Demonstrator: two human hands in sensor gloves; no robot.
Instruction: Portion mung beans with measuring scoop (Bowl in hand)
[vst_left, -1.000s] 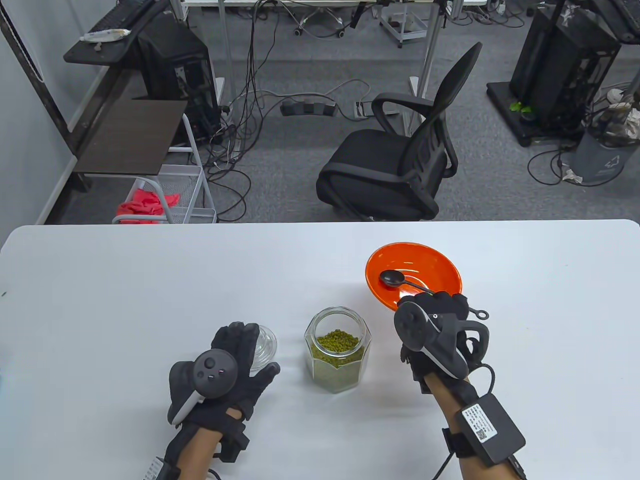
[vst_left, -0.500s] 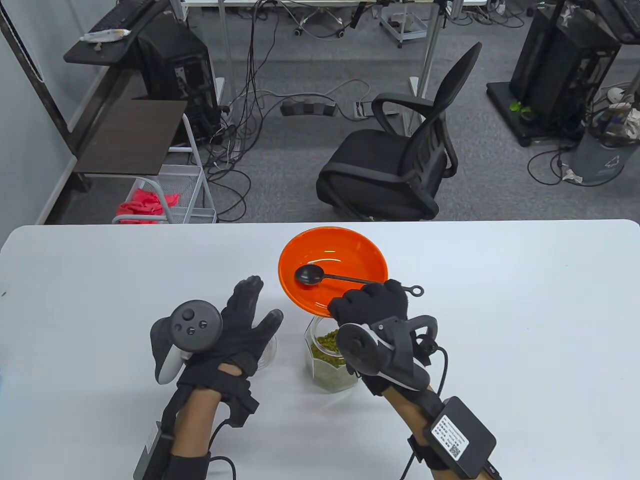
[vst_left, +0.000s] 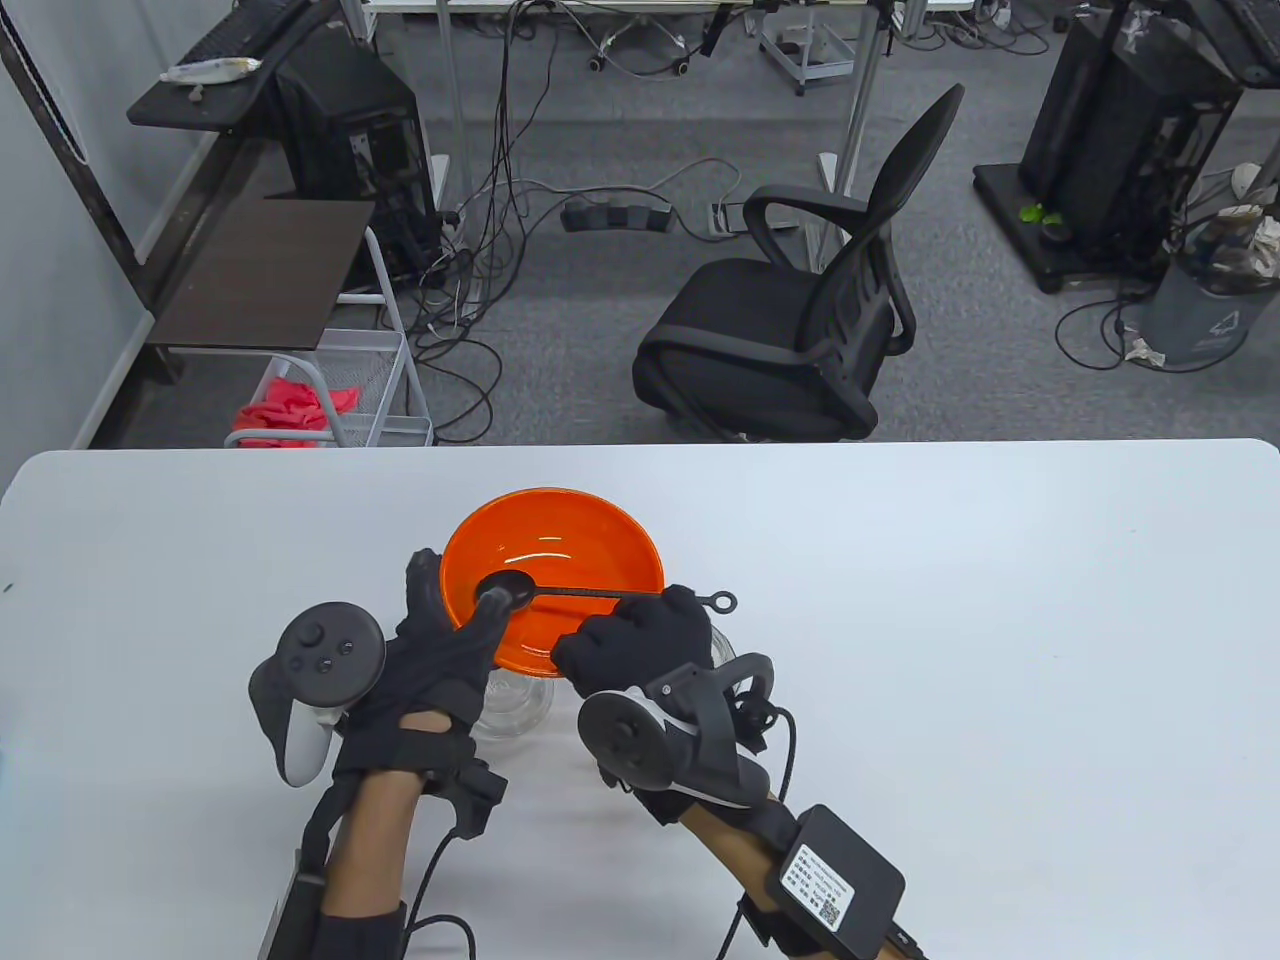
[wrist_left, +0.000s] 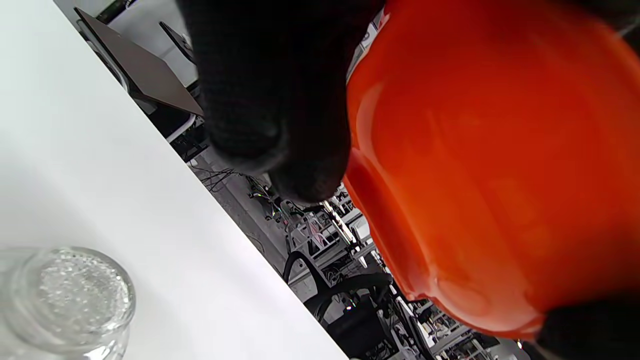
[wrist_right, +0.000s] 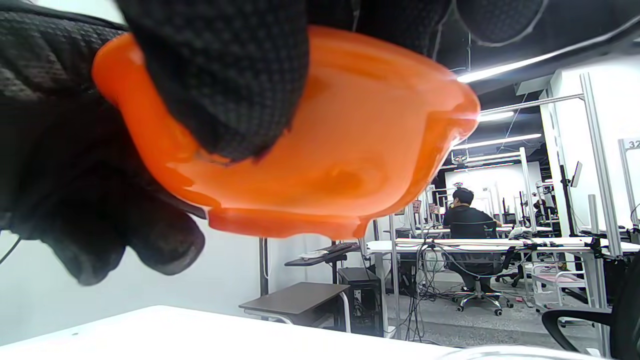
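The orange bowl (vst_left: 590, 540) is held above the table at the centre left. A black measuring scoop (vst_left: 507, 590) lies in it, its ringed handle sticking out over the right rim. My right hand (vst_left: 640, 630) grips the bowl's near rim, next to the handle. My left hand (vst_left: 455, 610) grips the left rim, thumb inside and fingers underneath. The bowl's underside fills the left wrist view (wrist_left: 490, 175) and the right wrist view (wrist_right: 325, 165), with gloved fingers (wrist_right: 225, 75) on it. The mung bean jar (vst_left: 722, 650) is mostly hidden behind my right hand.
A glass lid (vst_left: 515, 705) lies on the white table (vst_left: 1000, 650) under the bowl; it also shows in the left wrist view (wrist_left: 65, 295). A black office chair (vst_left: 800, 330) stands beyond the far table edge.
My right hand carried the bowl with the scoop from the right, over the jar, to the left. My left hand left the glass lid, rose and took the bowl's left rim.
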